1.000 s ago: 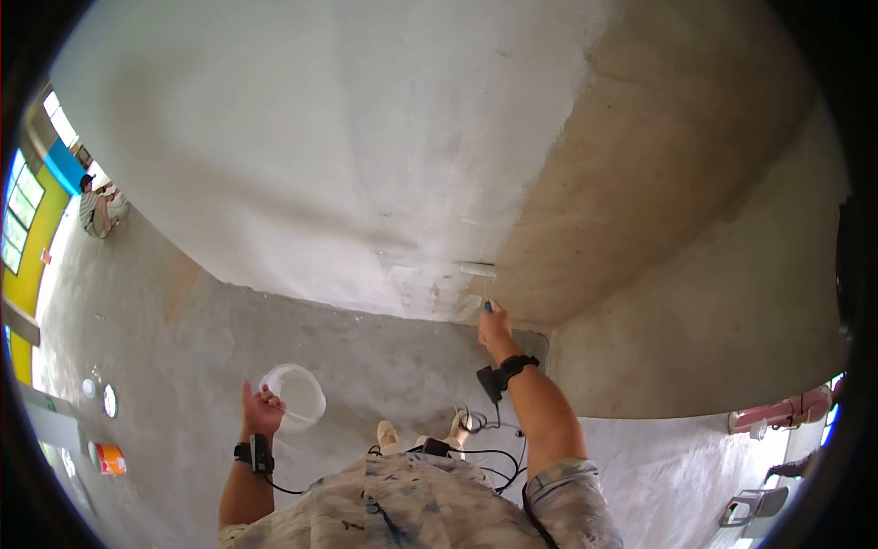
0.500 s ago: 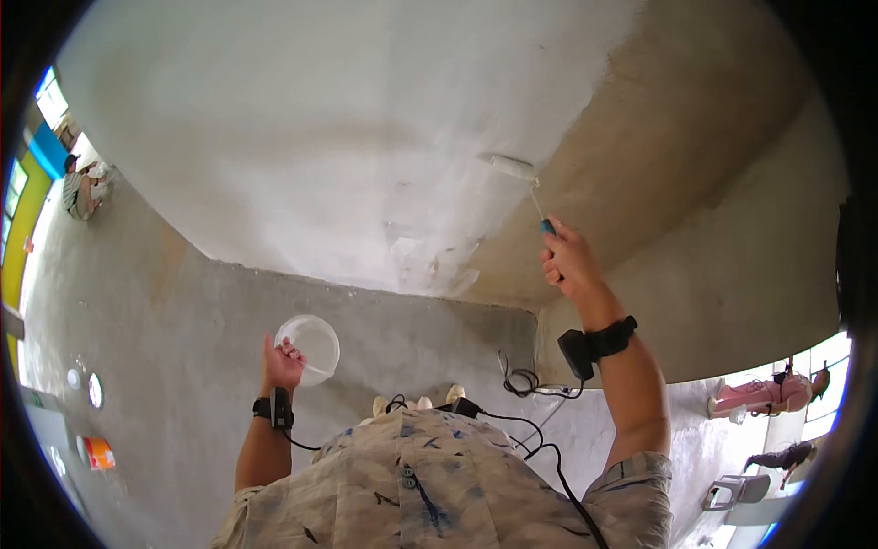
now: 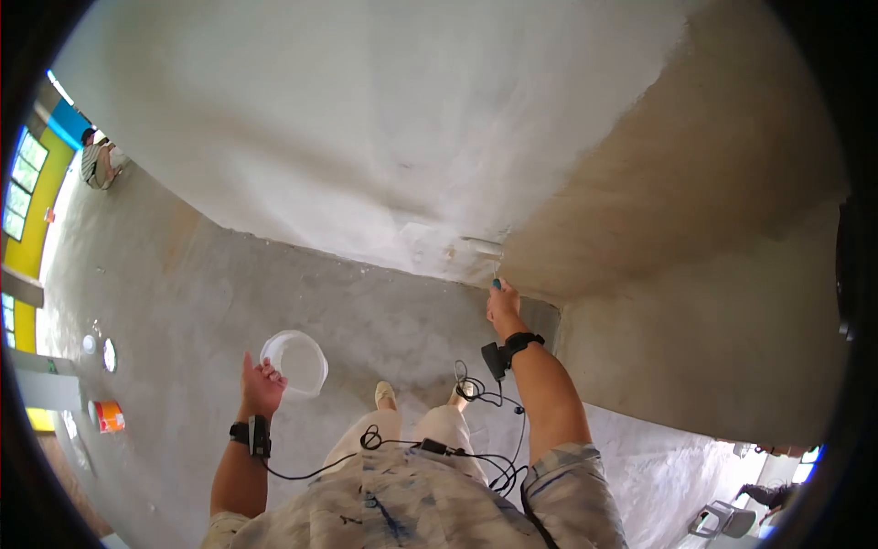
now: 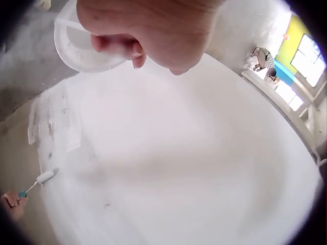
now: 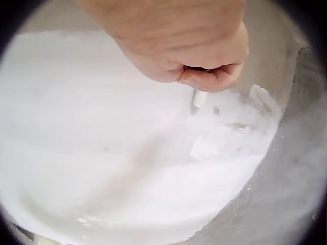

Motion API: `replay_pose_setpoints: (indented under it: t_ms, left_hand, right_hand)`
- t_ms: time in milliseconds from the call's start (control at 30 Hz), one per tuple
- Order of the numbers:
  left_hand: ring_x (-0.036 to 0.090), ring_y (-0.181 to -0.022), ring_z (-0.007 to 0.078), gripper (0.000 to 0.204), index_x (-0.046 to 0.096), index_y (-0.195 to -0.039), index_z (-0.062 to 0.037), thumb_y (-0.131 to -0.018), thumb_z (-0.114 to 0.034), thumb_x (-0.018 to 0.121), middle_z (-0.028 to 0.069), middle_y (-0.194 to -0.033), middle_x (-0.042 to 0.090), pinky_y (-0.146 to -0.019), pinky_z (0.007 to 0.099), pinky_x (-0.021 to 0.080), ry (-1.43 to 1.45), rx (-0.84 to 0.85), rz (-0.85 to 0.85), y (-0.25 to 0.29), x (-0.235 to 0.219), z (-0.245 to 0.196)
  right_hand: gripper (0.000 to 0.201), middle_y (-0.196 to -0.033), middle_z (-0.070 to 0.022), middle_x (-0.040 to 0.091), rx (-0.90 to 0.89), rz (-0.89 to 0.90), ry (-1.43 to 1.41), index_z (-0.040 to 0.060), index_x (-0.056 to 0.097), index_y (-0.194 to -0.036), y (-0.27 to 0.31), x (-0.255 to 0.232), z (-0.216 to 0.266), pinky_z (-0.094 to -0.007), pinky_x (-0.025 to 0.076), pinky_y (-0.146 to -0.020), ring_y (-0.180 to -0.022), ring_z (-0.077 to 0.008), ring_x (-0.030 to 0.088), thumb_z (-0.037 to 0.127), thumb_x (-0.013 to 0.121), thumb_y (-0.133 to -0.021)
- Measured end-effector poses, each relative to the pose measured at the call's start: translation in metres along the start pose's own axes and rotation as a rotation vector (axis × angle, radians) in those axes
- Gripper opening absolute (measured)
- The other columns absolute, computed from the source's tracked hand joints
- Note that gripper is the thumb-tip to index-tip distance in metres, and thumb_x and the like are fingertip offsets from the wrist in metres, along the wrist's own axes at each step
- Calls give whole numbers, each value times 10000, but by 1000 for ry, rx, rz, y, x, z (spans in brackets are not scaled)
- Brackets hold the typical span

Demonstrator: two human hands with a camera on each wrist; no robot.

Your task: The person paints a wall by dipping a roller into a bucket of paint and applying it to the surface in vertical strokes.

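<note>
My right hand [image 3: 505, 308] grips the teal handle of a small paint roller [image 3: 482, 246]. Its white sleeve lies against the lower part of the wall [image 3: 366, 119], near the border between white paint and bare brown plaster. In the right wrist view the curled fingers hide most of the handle, and the end of the white sleeve [image 5: 200, 98] shows below them. My left hand [image 3: 262, 388] holds a translucent white bucket [image 3: 315, 366] by its handle, fingers curled, out to the left above the floor. Part of the bucket is hidden behind this hand in the left wrist view.
A side wall [image 3: 695, 339] meets the painted wall at a corner on the right. Black cables [image 3: 476, 389] hang by my legs. An orange and white bucket [image 3: 110, 416] stands on the concrete floor [image 3: 183, 320] at left. One person [image 3: 97, 163] crouches at the far left.
The roller went up and right along the wall, then came back down low near the floor edge with my right hand. My left hand still holds the bucket.
</note>
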State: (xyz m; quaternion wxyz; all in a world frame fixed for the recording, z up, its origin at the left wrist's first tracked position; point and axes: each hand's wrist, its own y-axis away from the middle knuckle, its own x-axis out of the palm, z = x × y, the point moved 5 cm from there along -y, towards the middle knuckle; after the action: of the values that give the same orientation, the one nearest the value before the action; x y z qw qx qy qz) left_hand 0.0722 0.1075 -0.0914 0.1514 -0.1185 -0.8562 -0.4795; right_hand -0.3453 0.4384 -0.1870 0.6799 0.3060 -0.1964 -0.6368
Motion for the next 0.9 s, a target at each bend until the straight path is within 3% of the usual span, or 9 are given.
replay_pose_setpoints:
  t_ms: [167,200,333,467,600,733,900]
  left_hand:
    - [382,-503,101,413,487,-748,-131,-883,-520,450,-61,-544,361,-558,274,343,68,33,-69,7,-26,22]
    - [386,-503,103,404,487,-752,-133,-886,-512,451,-61,-548,368,-558,273,346,74,57,-76,9,-36,26]
    - [390,-502,104,383,486,-756,-136,-891,-493,456,-63,-552,375,-553,276,354,134,40,-97,2,-52,45]
    - [391,-504,101,363,486,-758,-140,-897,-474,459,-65,-548,370,-544,270,360,146,16,-70,-11,-51,52]
    - [393,-503,97,361,489,-757,-141,-898,-472,462,-67,-544,368,-536,256,359,111,-37,-17,-29,-43,58]
    - [390,-492,95,362,490,-748,-142,-895,-473,473,-68,-531,359,-536,260,353,111,-47,-6,-29,-25,68]
    - [387,-504,95,361,488,-739,-142,-896,-466,478,-64,-546,365,-555,260,342,111,5,81,-12,5,74]
  right_hand:
    - [484,-529,-16,416,74,-12,67,203,451,-1320,-43,-7,-27,-283,288,-312,-379,-126,382,113,516,-849]
    - [485,-535,-14,415,75,58,23,208,448,-1319,-36,-12,-19,-273,283,-316,-385,-120,383,105,514,-849]
    - [465,-566,-16,412,122,147,-94,214,443,-1308,28,-40,47,-233,252,-328,-391,-86,355,100,510,-862]
    - [418,-600,-22,416,21,185,-101,210,441,-1291,127,-67,128,-203,230,-347,-404,-59,322,127,505,-887]
    - [421,-614,-27,424,-62,200,-114,214,416,-1298,190,-87,174,-200,237,-356,-405,-57,316,142,506,-893]
    - [405,-656,-28,452,-90,193,-63,212,440,-1286,193,-87,178,-190,259,-372,-443,-57,346,166,523,-892]
    - [495,-600,-18,416,10,240,-106,216,380,-1336,128,-57,117,-217,236,-342,-396,-72,326,153,538,-871]
